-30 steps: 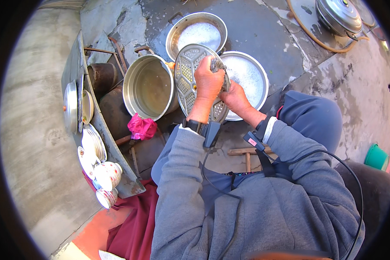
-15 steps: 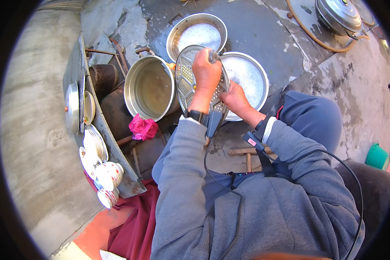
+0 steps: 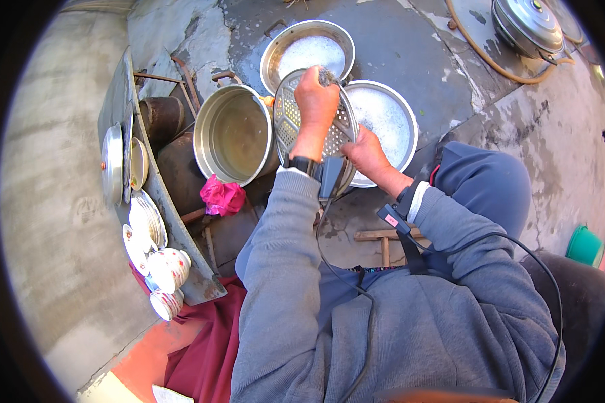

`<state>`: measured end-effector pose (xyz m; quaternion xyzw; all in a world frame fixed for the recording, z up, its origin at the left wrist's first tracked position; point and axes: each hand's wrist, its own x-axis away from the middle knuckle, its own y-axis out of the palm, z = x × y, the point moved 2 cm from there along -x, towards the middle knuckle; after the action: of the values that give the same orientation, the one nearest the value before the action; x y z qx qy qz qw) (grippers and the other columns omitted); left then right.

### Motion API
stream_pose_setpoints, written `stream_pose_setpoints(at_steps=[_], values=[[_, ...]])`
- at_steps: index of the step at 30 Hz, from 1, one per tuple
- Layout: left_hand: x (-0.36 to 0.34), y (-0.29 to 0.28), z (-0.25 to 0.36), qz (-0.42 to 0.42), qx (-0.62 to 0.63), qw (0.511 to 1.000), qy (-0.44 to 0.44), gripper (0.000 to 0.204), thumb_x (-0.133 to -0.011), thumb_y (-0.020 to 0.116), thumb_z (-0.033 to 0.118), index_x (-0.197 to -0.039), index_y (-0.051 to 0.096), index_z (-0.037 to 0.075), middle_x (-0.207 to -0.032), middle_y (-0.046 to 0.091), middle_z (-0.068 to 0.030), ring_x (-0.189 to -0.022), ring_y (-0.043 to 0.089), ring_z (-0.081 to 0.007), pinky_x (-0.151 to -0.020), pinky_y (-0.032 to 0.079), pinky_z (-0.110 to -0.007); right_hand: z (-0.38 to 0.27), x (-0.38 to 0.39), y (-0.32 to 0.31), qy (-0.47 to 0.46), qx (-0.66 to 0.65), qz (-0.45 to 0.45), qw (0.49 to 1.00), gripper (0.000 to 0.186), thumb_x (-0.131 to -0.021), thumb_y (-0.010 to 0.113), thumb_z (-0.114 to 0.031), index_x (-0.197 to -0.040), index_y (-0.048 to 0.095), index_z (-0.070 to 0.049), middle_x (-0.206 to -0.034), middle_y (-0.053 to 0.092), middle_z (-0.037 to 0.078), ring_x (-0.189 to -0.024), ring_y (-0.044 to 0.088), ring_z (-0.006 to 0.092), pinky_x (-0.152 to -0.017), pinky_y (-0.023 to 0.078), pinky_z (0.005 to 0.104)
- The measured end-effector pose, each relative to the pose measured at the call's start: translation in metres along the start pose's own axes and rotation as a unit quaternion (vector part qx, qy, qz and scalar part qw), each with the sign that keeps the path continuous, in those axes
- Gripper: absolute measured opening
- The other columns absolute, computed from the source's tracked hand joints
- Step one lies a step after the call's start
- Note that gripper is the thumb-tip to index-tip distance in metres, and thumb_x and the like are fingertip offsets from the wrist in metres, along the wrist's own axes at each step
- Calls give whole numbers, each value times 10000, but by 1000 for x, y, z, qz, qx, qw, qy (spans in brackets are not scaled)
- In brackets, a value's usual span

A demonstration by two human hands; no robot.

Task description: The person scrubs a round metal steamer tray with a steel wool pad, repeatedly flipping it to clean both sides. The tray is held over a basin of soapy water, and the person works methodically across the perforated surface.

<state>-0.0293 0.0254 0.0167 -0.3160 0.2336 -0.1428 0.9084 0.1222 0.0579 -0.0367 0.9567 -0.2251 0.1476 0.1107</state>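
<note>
My left hand (image 3: 315, 102) is closed around a grey scouring pad (image 3: 328, 76) at the top of a perforated metal steamer plate (image 3: 290, 111). My right hand (image 3: 368, 153) grips the plate's right edge. The plate is tilted up between three vessels: a deep pot (image 3: 228, 138) of cloudy water on the left, a shallow pan (image 3: 306, 50) of foamy water behind, and a wide basin (image 3: 388, 124) of suds on the right.
A pink plastic bag or cloth (image 3: 220, 196) lies by the pot. On a metal board (image 3: 205, 289) at left are lids (image 3: 111, 161), stacked plates (image 3: 148, 218) and patterned bowls (image 3: 169, 267). A hose (image 3: 484, 57), lidded pot (image 3: 528, 27) and green bucket (image 3: 585, 245) sit at right.
My left hand with the pad has shifted a little up and left over the plate, whose angle has changed slightly. My right hand stays gripping the rim.
</note>
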Motion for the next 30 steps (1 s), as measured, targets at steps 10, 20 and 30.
stream_pose_setpoints(at_steps=[10,20,30], values=[[-6,-2,-15,-20,93,983,-160,373,-644,766,91,-999,688,9,-891,732,-147,-813,699,-267,-775,543,-375,-14,4,-6,40,0,-12,999,420,-760,589,52,-1174,645,5,-1006,724,80,-935,662,163,-871,518,311],[41,-11,-6,-59,120,974,-182,400,-691,724,96,-1080,677,15,-941,722,-200,-871,715,-336,-817,558,-399,-7,0,-8,43,-51,-29,997,393,-760,609,78,-1140,669,-4,-1040,724,71,-966,664,161,-884,521,305],[51,-10,-6,-49,122,976,-175,425,-683,730,77,-1096,661,3,-990,710,-208,-931,704,-347,-857,552,-402,-4,-2,-9,34,-28,-18,999,380,-768,607,69,-1136,668,-1,-1027,725,79,-956,670,168,-866,525,314]])
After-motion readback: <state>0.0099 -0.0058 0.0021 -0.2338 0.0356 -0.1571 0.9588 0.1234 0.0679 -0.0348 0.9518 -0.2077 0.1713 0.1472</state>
